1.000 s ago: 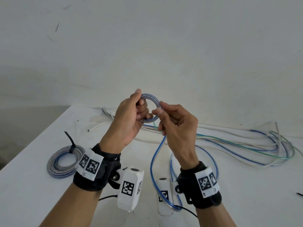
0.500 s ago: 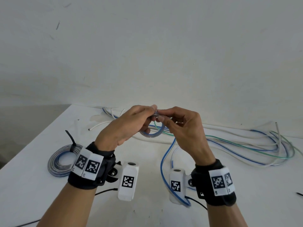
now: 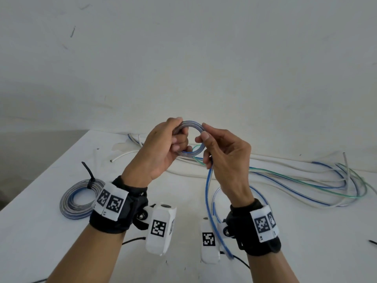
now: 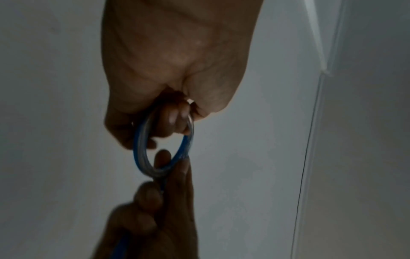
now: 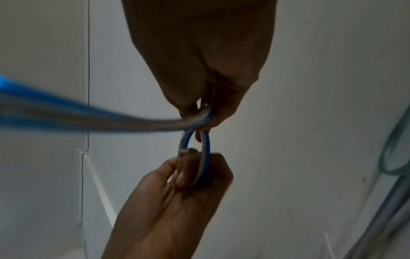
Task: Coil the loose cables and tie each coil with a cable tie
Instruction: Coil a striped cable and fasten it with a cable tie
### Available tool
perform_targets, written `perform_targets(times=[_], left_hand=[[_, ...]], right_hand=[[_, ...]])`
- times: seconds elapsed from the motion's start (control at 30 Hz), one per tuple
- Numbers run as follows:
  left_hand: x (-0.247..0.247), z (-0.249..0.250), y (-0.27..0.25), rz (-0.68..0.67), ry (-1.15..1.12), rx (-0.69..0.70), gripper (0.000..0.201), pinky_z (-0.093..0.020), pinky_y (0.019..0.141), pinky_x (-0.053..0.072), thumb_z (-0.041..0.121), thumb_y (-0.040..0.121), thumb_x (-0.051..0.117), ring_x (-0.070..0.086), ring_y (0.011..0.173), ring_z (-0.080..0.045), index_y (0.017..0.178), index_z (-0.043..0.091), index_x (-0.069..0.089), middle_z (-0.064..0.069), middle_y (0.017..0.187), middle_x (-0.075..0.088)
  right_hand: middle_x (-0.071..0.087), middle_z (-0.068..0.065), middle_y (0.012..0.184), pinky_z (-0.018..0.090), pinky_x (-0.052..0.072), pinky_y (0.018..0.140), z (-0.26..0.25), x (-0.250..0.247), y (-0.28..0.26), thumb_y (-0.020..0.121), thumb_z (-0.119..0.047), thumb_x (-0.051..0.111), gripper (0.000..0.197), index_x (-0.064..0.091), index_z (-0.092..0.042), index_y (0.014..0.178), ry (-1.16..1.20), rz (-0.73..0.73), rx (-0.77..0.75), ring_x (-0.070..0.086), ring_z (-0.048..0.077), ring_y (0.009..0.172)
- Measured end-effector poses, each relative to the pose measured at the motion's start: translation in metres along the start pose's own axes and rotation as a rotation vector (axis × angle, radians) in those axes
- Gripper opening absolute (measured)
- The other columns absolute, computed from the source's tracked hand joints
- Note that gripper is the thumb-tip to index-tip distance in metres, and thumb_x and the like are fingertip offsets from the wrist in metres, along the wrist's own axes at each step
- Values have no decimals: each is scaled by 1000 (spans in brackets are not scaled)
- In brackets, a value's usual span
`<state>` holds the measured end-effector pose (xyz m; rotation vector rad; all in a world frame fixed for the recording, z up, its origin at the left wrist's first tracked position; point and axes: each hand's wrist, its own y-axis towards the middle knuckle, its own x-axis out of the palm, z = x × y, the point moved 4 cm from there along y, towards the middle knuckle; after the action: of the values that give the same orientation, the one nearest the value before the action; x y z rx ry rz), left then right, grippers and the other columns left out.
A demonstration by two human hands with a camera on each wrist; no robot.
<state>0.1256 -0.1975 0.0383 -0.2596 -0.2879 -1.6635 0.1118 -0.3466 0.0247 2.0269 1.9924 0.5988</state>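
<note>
A small coil [image 3: 191, 125] of clear, blue-striped cable is held upright above the table. My left hand [image 3: 177, 139] grips its left side, fingers curled through the loop. My right hand [image 3: 204, 137] pinches the cable at the coil's right edge. The cable's free length [image 3: 208, 190] hangs from that hand past my right wrist. The left wrist view shows the coil [image 4: 142, 145] under my curled left hand [image 4: 173, 121]. In the right wrist view my right hand [image 5: 199, 112] pinches the cable above the coil [image 5: 205, 157], and the blurred tail [image 5: 88, 115] trails off left.
A finished coil [image 3: 79, 199] bound by a black cable tie [image 3: 90, 176] lies on the white table [image 3: 40, 231] at the left. Loose white, blue and green cables [image 3: 306, 180] sprawl along the back and right. A black tie end [image 3: 372, 242] shows at the right edge.
Half a second ago both hands were lower and the coil was tipped nearly flat. Now they are raised again, and the coil stands upright facing me.
</note>
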Motion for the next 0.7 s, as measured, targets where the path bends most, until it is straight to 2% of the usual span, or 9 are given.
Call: perform_targets(times=[0.07, 0.13, 0.23, 0.37, 0.43, 0.47, 0.53, 0.6, 0.7], left_hand=[[-1, -2, 0, -36, 110, -67, 38, -37, 71, 44, 16, 101, 30, 28, 46, -16, 73, 6, 54, 0, 50, 30], [1, -6, -2, -101, 168, -156, 39, -36, 71, 46, 18, 101, 31, 30, 44, -18, 73, 5, 55, -1, 50, 33], [2, -10, -4, -132, 250, -206, 40, -33, 68, 45, 22, 105, 35, 28, 43, -15, 73, 7, 54, 1, 50, 32], [5, -13, -5, -146, 273, -210, 37, -38, 74, 39, 25, 107, 36, 24, 43, -13, 76, 8, 50, 5, 51, 27], [7, -13, -5, -143, 264, -204, 35, -34, 69, 41, 25, 107, 36, 22, 43, -11, 80, 7, 49, 7, 51, 26], [8, -13, -4, -137, 245, -191, 34, -32, 65, 42, 24, 107, 36, 20, 44, -11, 82, 7, 50, 8, 51, 26], [8, -9, -3, -105, 174, -144, 36, -29, 60, 42, 24, 108, 37, 19, 45, -11, 79, 8, 50, 7, 53, 23], [6, -5, -3, -69, 77, -98, 38, -29, 59, 41, 24, 107, 38, 19, 46, -11, 74, 10, 49, 6, 53, 22], [3, 0, -3, -50, -108, -66, 38, -28, 58, 39, 25, 107, 37, 19, 45, -10, 74, 11, 48, 7, 52, 22]], right_hand=[[75, 10, 82, 23, 41, 46, -1, -7, 4, 96, -12, 68, 15, 77, -15, 108, -98, -66, -18, 51, 13, 49], [75, 3, 79, 20, 44, 52, -4, -12, 6, 95, -10, 69, 14, 78, -18, 103, -194, -154, -37, 58, 8, 55], [77, -4, 82, 27, 54, 68, -7, -14, 7, 94, -9, 71, 19, 77, -25, 102, -318, -237, -70, 71, 15, 76], [77, -13, 86, 22, 51, 69, -9, -15, 7, 94, -9, 71, 19, 78, -24, 102, -371, -268, -67, 71, 13, 82], [77, -11, 87, 28, 52, 65, -11, -14, 6, 95, -9, 70, 19, 78, -23, 104, -367, -267, -75, 70, 16, 77], [77, -8, 86, 29, 50, 59, -12, -14, 6, 95, -10, 69, 19, 78, -24, 106, -348, -257, -68, 66, 17, 70], [77, 0, 85, 27, 45, 50, -14, -14, 6, 97, -13, 68, 20, 76, -23, 111, -266, -213, -34, 55, 15, 55], [78, 6, 88, 28, 45, 47, -14, -13, 5, 97, -17, 67, 17, 72, -19, 114, -163, -164, 17, 52, 17, 48], [78, 10, 88, 27, 43, 44, -11, -8, 4, 98, -20, 66, 14, 67, -11, 109, -75, -120, 44, 51, 19, 44]])
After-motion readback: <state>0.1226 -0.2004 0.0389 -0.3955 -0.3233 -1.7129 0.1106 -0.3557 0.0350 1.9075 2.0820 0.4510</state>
